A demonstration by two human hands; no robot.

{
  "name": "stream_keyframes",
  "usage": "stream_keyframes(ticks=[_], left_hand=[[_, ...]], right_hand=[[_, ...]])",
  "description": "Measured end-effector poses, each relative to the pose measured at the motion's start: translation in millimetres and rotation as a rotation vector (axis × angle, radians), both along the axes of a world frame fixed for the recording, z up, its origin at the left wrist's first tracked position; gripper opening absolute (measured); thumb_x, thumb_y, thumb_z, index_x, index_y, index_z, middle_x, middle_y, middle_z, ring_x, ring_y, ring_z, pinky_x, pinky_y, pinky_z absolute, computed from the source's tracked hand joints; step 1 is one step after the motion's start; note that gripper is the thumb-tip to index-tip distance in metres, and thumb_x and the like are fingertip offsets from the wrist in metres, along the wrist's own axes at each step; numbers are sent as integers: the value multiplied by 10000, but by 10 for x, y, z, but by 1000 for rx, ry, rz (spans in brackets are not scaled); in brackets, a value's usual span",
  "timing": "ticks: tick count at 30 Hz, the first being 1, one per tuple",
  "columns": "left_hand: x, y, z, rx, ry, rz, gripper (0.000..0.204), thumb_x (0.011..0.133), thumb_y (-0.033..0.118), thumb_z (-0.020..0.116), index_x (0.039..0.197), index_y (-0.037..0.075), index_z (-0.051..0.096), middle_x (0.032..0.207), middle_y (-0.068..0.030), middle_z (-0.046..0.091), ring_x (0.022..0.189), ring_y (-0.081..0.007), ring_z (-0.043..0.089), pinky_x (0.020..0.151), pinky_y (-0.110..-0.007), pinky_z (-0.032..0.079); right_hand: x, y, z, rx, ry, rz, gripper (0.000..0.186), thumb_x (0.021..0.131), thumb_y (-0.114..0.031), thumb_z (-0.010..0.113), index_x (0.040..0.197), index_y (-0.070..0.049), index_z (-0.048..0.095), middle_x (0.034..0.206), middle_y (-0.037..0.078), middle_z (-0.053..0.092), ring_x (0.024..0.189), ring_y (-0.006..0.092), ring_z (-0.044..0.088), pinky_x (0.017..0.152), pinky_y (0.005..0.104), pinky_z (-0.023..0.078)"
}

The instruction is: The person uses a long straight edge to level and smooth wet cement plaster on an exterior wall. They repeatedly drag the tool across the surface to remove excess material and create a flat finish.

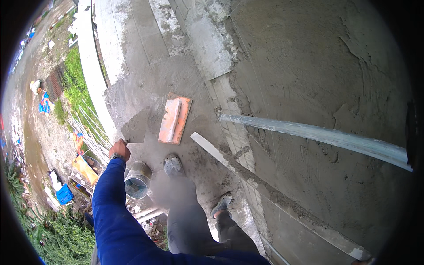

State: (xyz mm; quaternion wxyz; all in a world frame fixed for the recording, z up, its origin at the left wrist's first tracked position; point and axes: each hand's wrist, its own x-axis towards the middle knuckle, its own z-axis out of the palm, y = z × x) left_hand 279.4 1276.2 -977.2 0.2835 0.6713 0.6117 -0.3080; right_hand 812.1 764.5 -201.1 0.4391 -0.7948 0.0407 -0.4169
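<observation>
Left hand (120,150), closed, is gripping a trowel (136,126) left of the orange float (175,118); right hand (364,262), cropped, is showing no readable grip, right of the float. Straightedge (265,191) tilting could be shedding its mortar (300,215).

Blue sleeve (110,203), grey trousers (190,223), grey shoes (173,167)

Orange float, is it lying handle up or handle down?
Handle up: on the orange float, the raised pale handle is in plain sight.

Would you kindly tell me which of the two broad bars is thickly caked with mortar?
The lower bar, slanting from near the orange float toward the bottom right; the upper, pale bluish bar shows only thin smears.
</observation>
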Motion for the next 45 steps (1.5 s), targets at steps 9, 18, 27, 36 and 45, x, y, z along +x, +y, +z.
stream_keyframes(ticks=[9,18,27,36,45], left_hand=[[1494,-1888,2782,244,-945,27,230,786,84,696,989,11,618,738,-222,642,681,-415,642,627,-453,496],[3005,-3902,6358,-318,-1592,-600,452,878,179,657,1264,-32,553,982,-200,681,731,-338,667,703,-369,528],[3015,-5284,6384,-65,-1234,-599,433,938,207,608,1305,28,463,920,-252,656,780,-453,639,659,-500,499],[2498,-4871,4056,-12,-915,-283,348,961,222,562,1228,23,462,863,-277,648,818,-483,622,690,-530,488],[2171,-3493,1517,-149,-700,-298,394,954,300,560,1173,-16,479,948,-294,660,925,-481,630,791,-534,498]], right_hand=[[113,-857,112,242,-103,334,491,967,-332,633,1323,-8,539,1341,95,535,1231,228,495,1078,378,379],[159,-1556,-193,168,-98,590,564,986,-310,577,1377,62,414,1334,155,504,1224,209,478,1090,342,337],[279,-1825,-284,115,-100,726,533,1004,-238,510,1396,100,379,1375,187,473,1228,230,491,1065,333,380],[659,-2492,-458,-1017,-582,318,442,936,9,581,1350,85,447,1297,202,540,1172,277,560,1033,350,471],[338,-2242,-35,391,-8,530,399,994,-279,557,1256,23,564,1308,116,555,1214,235,497,1069,379,367]])
